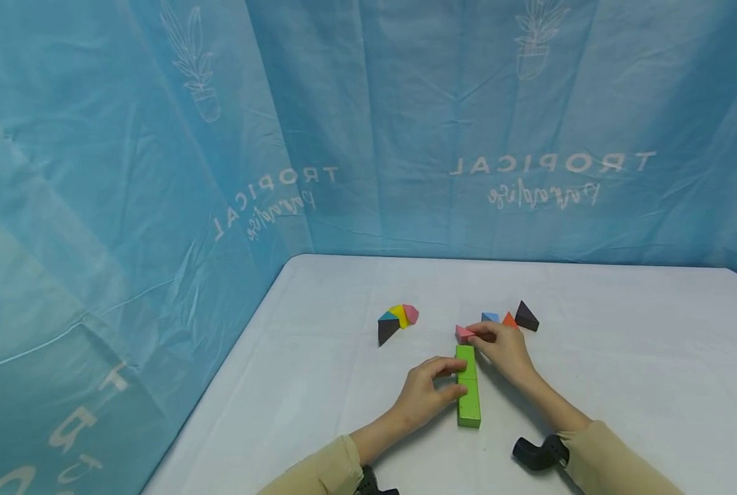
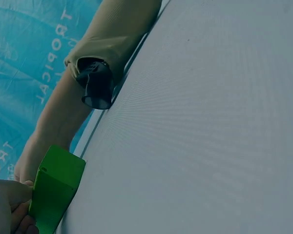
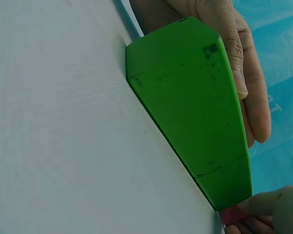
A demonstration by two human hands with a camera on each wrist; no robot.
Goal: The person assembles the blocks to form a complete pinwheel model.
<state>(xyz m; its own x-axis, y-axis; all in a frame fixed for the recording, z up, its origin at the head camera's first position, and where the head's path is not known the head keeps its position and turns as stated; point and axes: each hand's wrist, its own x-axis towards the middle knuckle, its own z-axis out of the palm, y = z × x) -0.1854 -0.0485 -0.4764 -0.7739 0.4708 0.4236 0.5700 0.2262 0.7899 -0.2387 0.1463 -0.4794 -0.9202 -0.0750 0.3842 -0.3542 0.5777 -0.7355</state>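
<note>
At the left on the white table (image 1: 269, 399), a dark triangular piece (image 1: 386, 332), a small blue piece, a yellow angular piece (image 1: 399, 314) and a pink rounded piece (image 1: 411, 314) touch in an arc. Nearer, the left hand (image 1: 425, 388), thumb and fingers loosely spread, touches the left side of two bright green rectangular blocks (image 1: 469, 402) lying end to end. Just beyond their far end, the right hand (image 1: 506, 348) pinches a pink triangular block (image 1: 462, 334) between thumb and fingers. Behind it sit blue (image 1: 489, 317), orange (image 1: 509, 320) and black triangular blocks (image 1: 526, 317).
</note>
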